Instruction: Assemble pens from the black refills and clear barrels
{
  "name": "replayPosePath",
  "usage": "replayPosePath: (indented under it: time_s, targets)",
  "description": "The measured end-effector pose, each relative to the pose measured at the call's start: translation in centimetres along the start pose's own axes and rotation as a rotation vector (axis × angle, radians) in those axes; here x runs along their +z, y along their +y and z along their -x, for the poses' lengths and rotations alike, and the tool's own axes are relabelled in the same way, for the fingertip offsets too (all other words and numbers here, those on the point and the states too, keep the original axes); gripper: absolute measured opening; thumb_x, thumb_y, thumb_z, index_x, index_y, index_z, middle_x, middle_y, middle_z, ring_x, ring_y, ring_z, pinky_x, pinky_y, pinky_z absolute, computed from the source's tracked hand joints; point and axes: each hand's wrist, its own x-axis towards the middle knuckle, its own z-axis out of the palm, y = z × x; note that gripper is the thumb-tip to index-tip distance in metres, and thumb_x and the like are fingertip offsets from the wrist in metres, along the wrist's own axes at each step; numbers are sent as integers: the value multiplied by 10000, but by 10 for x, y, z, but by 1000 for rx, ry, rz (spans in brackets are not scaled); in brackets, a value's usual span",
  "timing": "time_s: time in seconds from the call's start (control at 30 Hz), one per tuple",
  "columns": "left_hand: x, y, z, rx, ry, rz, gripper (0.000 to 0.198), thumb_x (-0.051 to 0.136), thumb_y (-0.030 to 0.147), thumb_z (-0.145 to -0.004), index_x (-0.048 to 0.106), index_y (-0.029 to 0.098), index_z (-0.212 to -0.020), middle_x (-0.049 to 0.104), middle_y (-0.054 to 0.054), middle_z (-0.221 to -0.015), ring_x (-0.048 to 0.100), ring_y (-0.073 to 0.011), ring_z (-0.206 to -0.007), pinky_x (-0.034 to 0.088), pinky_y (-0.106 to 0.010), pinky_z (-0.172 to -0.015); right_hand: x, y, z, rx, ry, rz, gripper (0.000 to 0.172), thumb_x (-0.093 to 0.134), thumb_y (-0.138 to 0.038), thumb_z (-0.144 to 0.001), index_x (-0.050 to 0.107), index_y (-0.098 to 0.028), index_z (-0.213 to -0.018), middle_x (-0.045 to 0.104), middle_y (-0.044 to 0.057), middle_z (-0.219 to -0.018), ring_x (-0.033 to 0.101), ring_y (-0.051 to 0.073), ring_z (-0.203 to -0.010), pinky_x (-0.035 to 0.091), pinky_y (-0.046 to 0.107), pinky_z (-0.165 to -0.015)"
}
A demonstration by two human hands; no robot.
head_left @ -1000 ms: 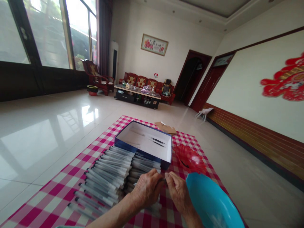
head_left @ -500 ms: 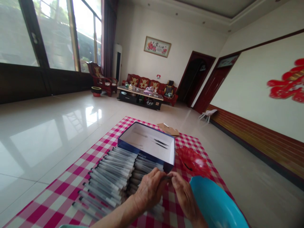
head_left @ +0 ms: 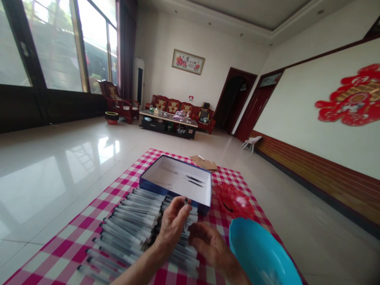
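Observation:
My left hand (head_left: 172,223) is closed on a clear pen (head_left: 186,211), which stands roughly upright with its dark end at the top. Just right of it, my right hand (head_left: 209,245) has curled fingers beside the pen's lower part; what they hold, if anything, is hidden. Beneath and left of the hands lie rows of clear pens (head_left: 127,225) with dark ends. Behind them is a blue box (head_left: 175,178) with a white inside, holding a few thin dark pieces (head_left: 196,181).
A red dish (head_left: 236,201) and a blue basin (head_left: 263,253) stand to the right on the checked tablecloth (head_left: 97,213). Brown cardboard (head_left: 204,162) lies behind the box. Farther off are a low table (head_left: 168,124) and a red sofa (head_left: 173,103).
The hands have moved apart slightly, and the pen now points upward in my left hand. My right hand has turned and moved lower. The whole view has shifted a little.

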Motion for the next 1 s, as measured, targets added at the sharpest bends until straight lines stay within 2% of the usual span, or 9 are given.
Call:
replayPosePath:
  time_s: [0.07,0.17,0.27,0.43,0.6,0.7,0.8,0.9,1.0]
  targets:
    - [0,-5,-1,-31,23,50,170,599,332,-844,591,184,-927,598,0,-867,562,-126,-777,448,-225,-705,1,3,-2,-11,75,62,311,668,-358,-764,585,-217,-1029,597,3,-793,554,152,-726,448,272,-648]
    - [1,-8,-2,-98,54,184,194,637,346,-817,598,187,-920,598,-4,-894,576,-132,-784,471,-232,-688,5,8,-5,-83,262,251,239,667,-345,-753,589,-205,-930,565,-2,-770,521,141,-690,427,254,-608]
    - [4,-7,-2,-165,91,297,220,682,350,-780,597,190,-904,602,-8,-916,587,-138,-795,488,-247,-701,7,10,-6,-111,255,336,145,635,-322,-776,596,-191,-825,571,2,-778,514,135,-685,408,245,-601]
    - [0,-10,-6,-166,110,271,225,699,344,-762,610,183,-890,624,-9,-888,590,-132,-789,473,-244,-734,0,5,-1,-13,182,162,122,598,-307,-813,596,-186,-811,593,-18,-697,514,120,-633,395,231,-576]
    - [-7,-11,-9,-103,109,111,160,672,294,-758,602,161,-814,591,28,-682,507,-87,-620,415,-186,-604,-17,-3,0,-43,393,-156,182,670,-348,-769,625,-196,-858,608,-29,-683,533,109,-637,437,220,-607]
    - [-6,-10,-7,-149,-5,7,114,637,246,-743,583,159,-792,545,48,-569,470,-87,-543,382,-190,-545,-26,-5,-2,-87,573,-460,256,747,-354,-690,637,-216,-875,628,-35,-717,569,107,-653,476,219,-614]
    - [-5,-10,-3,-178,-225,-205,30,587,184,-727,566,161,-726,501,55,-529,427,-82,-482,321,-187,-471,-31,-4,-4,-149,708,-613,282,787,-343,-636,649,-223,-850,621,-45,-743,573,97,-647,486,204,-577]
    - [-4,-10,3,35,-388,-576,103,511,138,-758,604,171,-785,541,28,-591,480,-107,-523,357,-203,-506,-29,0,-6,-156,718,-510,252,767,-359,-664,654,-209,-833,617,-39,-725,562,95,-631,481,201,-574]
    - [-3,-12,7,322,-456,-872,277,419,145,-843,583,183,-1063,632,-47,-829,595,-171,-732,454,-260,-685,-18,1,-7,-118,611,-269,229,707,-378,-729,651,-192,-850,628,-22,-705,562,111,-641,471,220,-610]
